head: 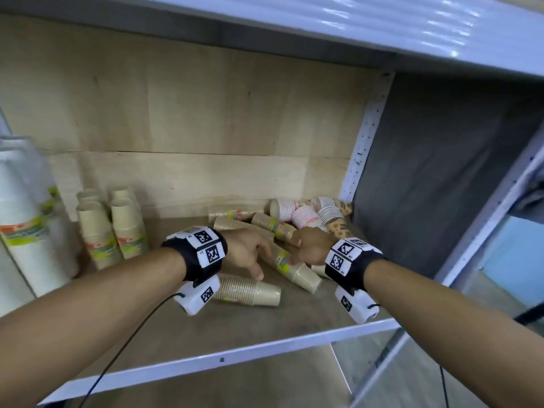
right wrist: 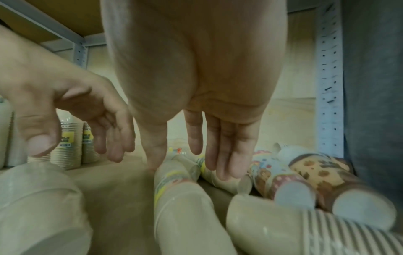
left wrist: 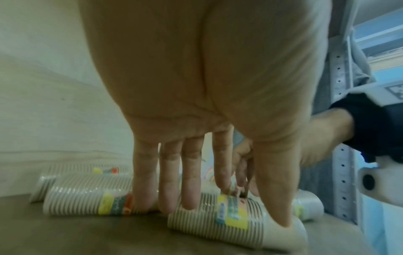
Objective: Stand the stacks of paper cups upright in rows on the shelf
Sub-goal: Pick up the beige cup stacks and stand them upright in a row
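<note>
A beige stack of paper cups (head: 295,269) with a yellow label lies on its side on the shelf board (head: 182,325), between my two hands. My left hand (head: 250,256) hangs over it with straight fingers; in the left wrist view the left hand (left wrist: 191,172) has its thumb on the stack (left wrist: 235,212). My right hand (head: 309,245) reaches down at the same stack from the right, its fingers (right wrist: 220,155) straight and holding nothing. A second beige stack (head: 250,290) lies under my left wrist. Two rows of beige stacks (head: 112,231) stand upright at the left.
Tall white cup stacks (head: 26,225) stand at the far left. A heap of lying stacks, beige and patterned (head: 306,214), fills the back right corner by the perforated metal post (head: 362,148). The shelf above (head: 323,30) hangs low overhead.
</note>
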{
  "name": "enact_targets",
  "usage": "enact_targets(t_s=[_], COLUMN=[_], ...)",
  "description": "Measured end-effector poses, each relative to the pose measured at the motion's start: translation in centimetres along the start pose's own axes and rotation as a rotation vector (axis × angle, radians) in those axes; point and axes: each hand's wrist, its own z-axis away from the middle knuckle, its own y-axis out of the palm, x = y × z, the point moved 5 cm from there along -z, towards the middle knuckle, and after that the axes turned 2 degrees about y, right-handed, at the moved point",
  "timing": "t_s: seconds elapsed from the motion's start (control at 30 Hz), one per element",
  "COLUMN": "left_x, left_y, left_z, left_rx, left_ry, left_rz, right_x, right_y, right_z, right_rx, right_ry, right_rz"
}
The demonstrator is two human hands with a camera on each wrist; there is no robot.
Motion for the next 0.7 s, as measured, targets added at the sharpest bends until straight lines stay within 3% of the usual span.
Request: enact_targets(t_s=[0.2, 0.7], left_x=[-0.7, -0.2], left_y=[2.9, 5.0], left_z=[-0.3, -0.2], left_rx=[0.089, 0.111], left_ry=[0.042, 0.03], left_rz=[-0.129, -0.204], right_x=[-0.7, 0.0], right_y=[2.2, 4.6], right_z=[0.0, -0.6], right_rx=[-0.04, 0.004], right_ry=[0.042, 0.038], right_rz=[-0.079, -0.047])
